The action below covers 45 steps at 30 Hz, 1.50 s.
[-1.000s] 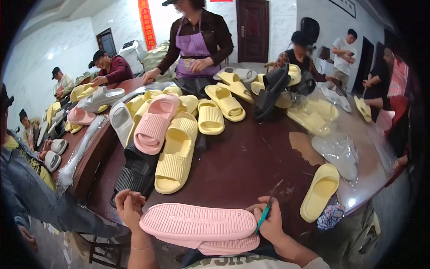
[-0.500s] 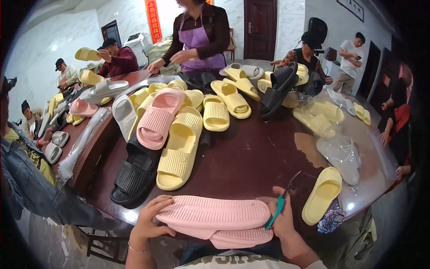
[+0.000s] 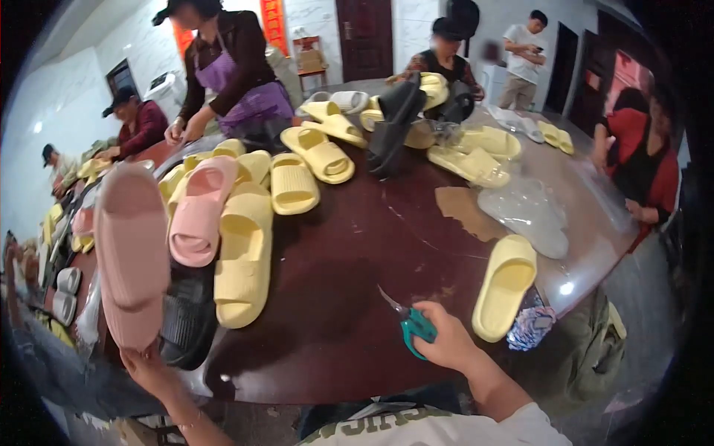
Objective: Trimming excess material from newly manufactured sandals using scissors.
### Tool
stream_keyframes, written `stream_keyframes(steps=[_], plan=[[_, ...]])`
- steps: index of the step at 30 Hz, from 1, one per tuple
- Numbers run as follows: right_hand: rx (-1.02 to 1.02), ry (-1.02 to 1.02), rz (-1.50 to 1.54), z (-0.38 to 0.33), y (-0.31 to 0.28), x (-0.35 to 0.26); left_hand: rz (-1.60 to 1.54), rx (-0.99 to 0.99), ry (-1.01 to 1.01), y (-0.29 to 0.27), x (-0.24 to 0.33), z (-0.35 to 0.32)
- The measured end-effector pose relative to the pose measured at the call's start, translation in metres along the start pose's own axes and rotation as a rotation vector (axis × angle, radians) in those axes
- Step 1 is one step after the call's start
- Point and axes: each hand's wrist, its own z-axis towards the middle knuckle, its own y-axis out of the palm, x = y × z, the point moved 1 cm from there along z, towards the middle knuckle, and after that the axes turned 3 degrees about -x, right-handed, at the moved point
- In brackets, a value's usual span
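Note:
My left hand [image 3: 152,372] grips the lower end of a pair of pink slippers [image 3: 132,245], lifted upright at the left; its fingers are partly hidden behind them. They hide part of a black slipper [image 3: 190,316] on the table. In my right hand [image 3: 445,338] is a pair of teal-handled scissors [image 3: 418,331], their thin, curved blades pointing up and left above the bare tabletop. To the right of this hand lies a single yellow slipper [image 3: 506,290]. A pink slipper [image 3: 201,215] and a large yellow one [image 3: 244,260] rest just right of the raised pair.
More yellow slippers [image 3: 320,154] and a black pair [image 3: 394,126] cover the far side of the dark red table [image 3: 335,260]. Clear bags [image 3: 524,212], brown cardboard [image 3: 468,212] and a patterned cloth [image 3: 531,327] lie at right. Several people surround the table.
The pink slippers have gone from flat before me to upright at the left, now in my left hand alone. My right hand has shifted slightly left with the scissors. The view has turned right.

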Motion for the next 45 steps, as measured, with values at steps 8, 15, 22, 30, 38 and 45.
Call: stream_keyframes(steps=[8,15,22,30,38,45], plan=[[0.035,-0.010,0.094,-0.011,0.009,0.010,0.317,0.024,-0.023,-0.031,-0.041,0.077],[0.065,-0.043,0.063,-0.016,0.008,0.015,1.184,-0.292,-0.054,-0.020,-0.038,0.081],[0.014,0.039,0.115,-0.017,0.008,0.019,0.873,-0.680,0.737,0.155,0.011,-0.028],[0.135,0.106,0.357,-0.025,0.000,0.031,0.813,-1.414,0.460,0.373,-0.104,-0.122],[0.129,0.146,0.621,-0.020,-0.018,0.030,0.863,-1.160,0.508,0.514,-0.201,-0.161],[0.087,0.155,0.668,-0.023,-0.020,0.026,0.555,-1.088,0.040,0.495,-0.222,-0.118]])
